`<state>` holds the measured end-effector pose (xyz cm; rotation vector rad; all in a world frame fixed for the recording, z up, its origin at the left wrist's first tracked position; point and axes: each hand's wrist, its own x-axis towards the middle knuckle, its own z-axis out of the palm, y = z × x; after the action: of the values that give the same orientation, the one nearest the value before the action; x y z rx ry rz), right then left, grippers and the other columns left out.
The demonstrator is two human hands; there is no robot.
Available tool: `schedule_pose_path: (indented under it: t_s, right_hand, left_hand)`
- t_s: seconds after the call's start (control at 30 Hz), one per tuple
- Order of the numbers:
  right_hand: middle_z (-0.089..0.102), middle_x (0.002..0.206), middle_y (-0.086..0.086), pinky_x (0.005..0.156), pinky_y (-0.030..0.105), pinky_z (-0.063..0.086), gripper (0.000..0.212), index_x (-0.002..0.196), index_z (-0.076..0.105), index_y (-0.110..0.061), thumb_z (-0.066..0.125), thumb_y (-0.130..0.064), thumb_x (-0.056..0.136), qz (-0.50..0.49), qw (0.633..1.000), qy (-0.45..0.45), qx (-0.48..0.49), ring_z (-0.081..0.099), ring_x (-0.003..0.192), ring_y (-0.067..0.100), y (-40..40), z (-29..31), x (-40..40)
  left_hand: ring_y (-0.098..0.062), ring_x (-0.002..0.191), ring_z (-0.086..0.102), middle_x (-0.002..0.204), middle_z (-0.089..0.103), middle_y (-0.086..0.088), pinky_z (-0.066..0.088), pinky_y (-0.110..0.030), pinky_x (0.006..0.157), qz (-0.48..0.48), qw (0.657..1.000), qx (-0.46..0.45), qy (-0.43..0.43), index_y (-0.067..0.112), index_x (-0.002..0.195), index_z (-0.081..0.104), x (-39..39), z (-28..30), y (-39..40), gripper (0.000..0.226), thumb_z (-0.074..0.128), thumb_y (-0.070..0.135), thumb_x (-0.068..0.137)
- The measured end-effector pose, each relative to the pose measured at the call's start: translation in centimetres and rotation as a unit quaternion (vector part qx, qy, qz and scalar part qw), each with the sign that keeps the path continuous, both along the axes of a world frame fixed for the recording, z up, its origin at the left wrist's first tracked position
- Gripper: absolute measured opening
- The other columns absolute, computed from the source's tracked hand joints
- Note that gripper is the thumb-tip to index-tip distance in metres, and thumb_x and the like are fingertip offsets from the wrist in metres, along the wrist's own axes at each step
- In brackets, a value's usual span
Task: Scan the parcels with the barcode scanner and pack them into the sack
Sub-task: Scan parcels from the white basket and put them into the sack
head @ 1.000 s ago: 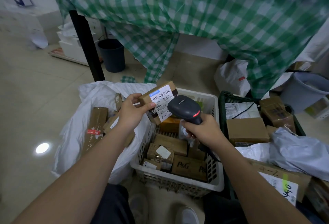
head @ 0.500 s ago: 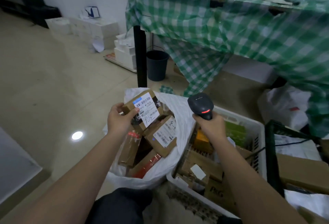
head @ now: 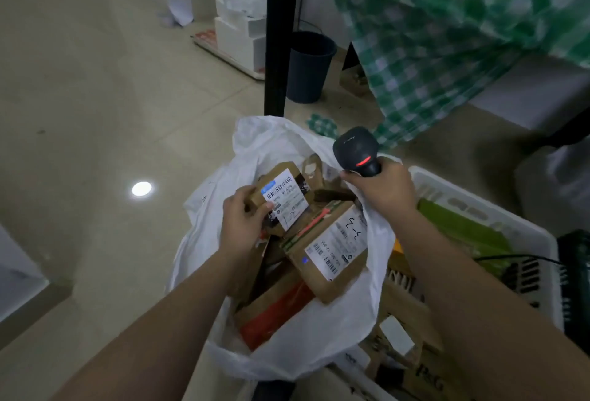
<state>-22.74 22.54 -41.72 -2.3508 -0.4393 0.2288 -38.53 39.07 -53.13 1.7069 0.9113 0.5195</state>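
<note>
— Parcel (head: 281, 198) at frame centre: is it going in?
— Yes; left hand (head: 242, 225) is gripping it over the sack (head: 319, 330). Right hand (head: 383, 188) is clutching the scanner (head: 356, 150). Releasing looks next.

Colours we see around the sack

We see a white sack (head: 319, 346) holding brown parcels, one (head: 281, 198) with a white label banded blue, another (head: 332, 252) taped red and green; a black scanner (head: 357, 151) glowing red; a white basket (head: 498, 209); a green-and-white checked cloth (head: 447, 33); a dark blue bin (head: 306, 68); beige floor tiles (head: 95, 97).
</note>
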Motion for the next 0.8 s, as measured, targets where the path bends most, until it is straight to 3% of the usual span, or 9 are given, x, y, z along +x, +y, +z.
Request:
schedule_pose_path:
  t_s: [0.1, 0.2, 0.3, 0.37, 0.43, 0.5, 0.6, 0.7, 0.8]
  right_hand:
    - [0.063, 0.082, 0.0, 0.056, 0.026, 0.036, 0.037, 0.091, 0.062, -0.018, 0.079, -0.045, 0.072, 0.017, 0.998, -0.008, -0.053, 0.057, 0.076, 0.018, 1.1, -1.1, 0.6]
    - [0.063, 0.088, 0.005, 0.063, 0.029, 0.039, 0.028, 0.094, 0.059, -0.014, 0.073, -0.033, 0.077, 0.023, 0.99, -0.029, -0.136, 0.056, 0.077, 0.023, 1.7, -2.1, 1.1]
    - [0.063, 0.087, 0.007, 0.065, 0.03, 0.041, 0.015, 0.09, 0.055, -0.015, 0.065, -0.018, 0.079, 0.005, 0.987, -0.036, -0.153, 0.055, 0.075, 0.026, 1.7, -3.0, 1.2]
    - [0.062, 0.084, 0.007, 0.066, 0.032, 0.045, 0.015, 0.09, 0.055, -0.015, 0.062, -0.013, 0.077, -0.008, 0.989, -0.035, -0.14, 0.059, 0.078, 0.029, 1.6, -3.3, 1.2]
    - [0.062, 0.084, 0.007, 0.071, 0.037, 0.051, 0.018, 0.093, 0.056, -0.015, 0.062, -0.012, 0.076, -0.012, 0.99, -0.038, -0.133, 0.061, 0.08, 0.031, 1.6, -3.5, 1.1]
    - [0.064, 0.087, 0.008, 0.074, 0.04, 0.053, 0.02, 0.096, 0.057, -0.015, 0.062, -0.012, 0.076, -0.012, 0.991, -0.042, -0.126, 0.062, 0.081, 0.031, 1.7, -3.7, 1.2]
    - [0.065, 0.087, 0.007, 0.073, 0.039, 0.053, 0.019, 0.096, 0.058, -0.016, 0.062, -0.013, 0.078, -0.013, 0.992, -0.046, -0.12, 0.063, 0.08, 0.03, 1.9, -4.0, 1.4]
    - [0.066, 0.086, 0.007, 0.073, 0.04, 0.053, 0.019, 0.097, 0.058, -0.017, 0.063, -0.015, 0.079, -0.017, 0.992, -0.05, -0.113, 0.063, 0.08, 0.03, 2.1, -4.4, 1.4]
    - [0.063, 0.086, 0.006, 0.072, 0.038, 0.05, 0.016, 0.093, 0.056, -0.017, 0.065, -0.015, 0.08, -0.018, 0.994, -0.059, -0.094, 0.06, 0.081, 0.029, 1.9, -4.4, 1.4]
  left_hand:
    - [-0.033, 0.119, 0.053, 0.132, 0.048, -0.013, 0.048, -0.046, 0.098, -0.069, 0.99, 0.039, 0.119, 0.021, 0.133, 0.049, 1.5, -0.9, 1.9, 0.048, 0.057, 0.043, 0.091]
    - [-0.037, 0.126, 0.032, 0.135, 0.036, -0.018, 0.037, -0.043, 0.099, -0.134, 0.927, 0.182, 0.3, 0.019, 0.134, 0.048, 1.9, -0.2, 4.2, 0.043, 0.051, 0.039, 0.096]
    - [-0.03, 0.103, 0.057, 0.118, 0.061, -0.016, 0.043, -0.033, 0.079, -0.189, 0.948, 0.115, 0.227, 0.009, 0.125, 0.051, 2.4, -0.4, 5.5, 0.031, 0.053, 0.021, 0.096]
    - [-0.027, 0.09, 0.062, 0.111, 0.066, -0.011, 0.043, -0.029, 0.074, -0.125, 0.978, 0.054, 0.158, 0.009, 0.127, 0.053, 2.1, -1.2, 6.0, 0.032, 0.051, 0.013, 0.096]
    - [-0.031, 0.1, 0.059, 0.116, 0.063, -0.017, 0.042, -0.034, 0.087, -0.021, 0.982, 0.125, 0.138, 0.006, 0.126, 0.057, 1.4, -2.2, 7.3, 0.033, 0.052, 0.01, 0.094]
    - [-0.04, 0.121, 0.048, 0.13, 0.055, -0.024, 0.033, -0.041, 0.104, 0.0, 0.963, 0.184, 0.197, 0.001, 0.13, 0.055, 0.7, -3.8, 9.3, 0.039, 0.056, 0.018, 0.094]
    - [-0.039, 0.138, 0.032, 0.149, 0.034, -0.025, 0.027, -0.044, 0.111, -0.05, 0.94, 0.096, 0.322, -0.002, 0.146, 0.03, -0.4, -5.3, 10.8, 0.071, 0.052, 0.043, 0.096]
    - [-0.035, 0.141, 0.029, 0.156, 0.023, -0.021, 0.029, -0.041, 0.11, -0.078, 0.944, 0.005, 0.322, -0.003, 0.151, 0.012, -1.0, -5.8, 10.1, 0.089, 0.055, 0.049, 0.092]
    - [-0.035, 0.132, 0.041, 0.148, 0.039, -0.02, 0.036, -0.036, 0.1, -0.067, 0.947, 0.005, 0.315, -0.004, 0.144, 0.03, -1.1, -6.5, 9.7, 0.08, 0.064, 0.042, 0.089]
